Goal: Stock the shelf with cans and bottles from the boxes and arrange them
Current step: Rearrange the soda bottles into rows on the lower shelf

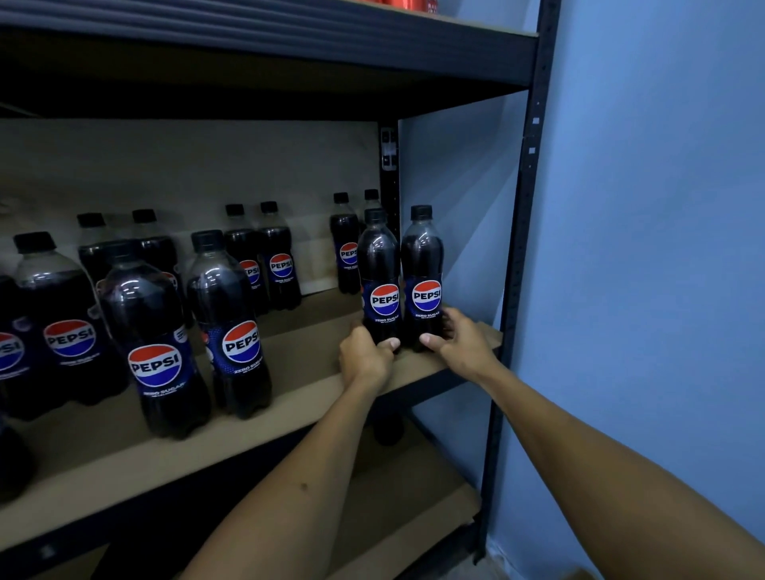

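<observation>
My left hand [366, 352] grips the base of one Pepsi bottle [380, 281], thumb across its front, and my right hand [457, 337] grips the base of a second bottle [423, 277] just beside it. Both bottles stand upright on the middle shelf [289, 418] near its right end, labels facing me, their sides touching or nearly so. I judge that I am setting this pair down or squaring it up at the front edge; I cannot tell which.

To the left on the same board, two bottles [194, 331] stand near the front, well apart from my pair, and more of the same crowd the far left edge of the view. Further back, a pair [265, 256] stands against the rear panel, another pair sits behind the left group, and two more [347, 244] stand at the back right, right behind the ones I hold.

So a good share of the stocking looks done here: the shelf carries bottles front and back. What I think remains is arranging, since the front row has a wide bare gap between my pair and the two to the left, and the groups are not in even lines. On the top shelf [414, 45] a sliver of red cans [407, 4] shows. The lower shelf [414, 488] looks bare where I can see it. No boxes are in view, so I cannot tell how much stock is left.
</observation>
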Motion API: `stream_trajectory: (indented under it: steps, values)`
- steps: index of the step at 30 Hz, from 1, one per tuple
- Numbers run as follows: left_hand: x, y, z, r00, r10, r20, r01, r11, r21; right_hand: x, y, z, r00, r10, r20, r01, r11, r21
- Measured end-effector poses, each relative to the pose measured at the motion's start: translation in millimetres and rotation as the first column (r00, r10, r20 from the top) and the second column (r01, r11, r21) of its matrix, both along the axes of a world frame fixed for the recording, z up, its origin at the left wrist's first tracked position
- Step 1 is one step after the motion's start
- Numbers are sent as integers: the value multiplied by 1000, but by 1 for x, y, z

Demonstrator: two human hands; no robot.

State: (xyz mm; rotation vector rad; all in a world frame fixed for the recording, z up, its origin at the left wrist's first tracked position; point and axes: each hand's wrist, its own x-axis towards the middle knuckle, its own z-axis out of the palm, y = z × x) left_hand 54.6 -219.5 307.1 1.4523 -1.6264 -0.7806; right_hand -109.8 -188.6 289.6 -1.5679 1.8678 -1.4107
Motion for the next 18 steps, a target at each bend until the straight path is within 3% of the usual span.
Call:
stream_trajectory:
  steps: [18]
  values:
    - [4,-21,-1,984,174,-40,-173,984,37,35,-18,6,977,-67,-200,95,987,133]
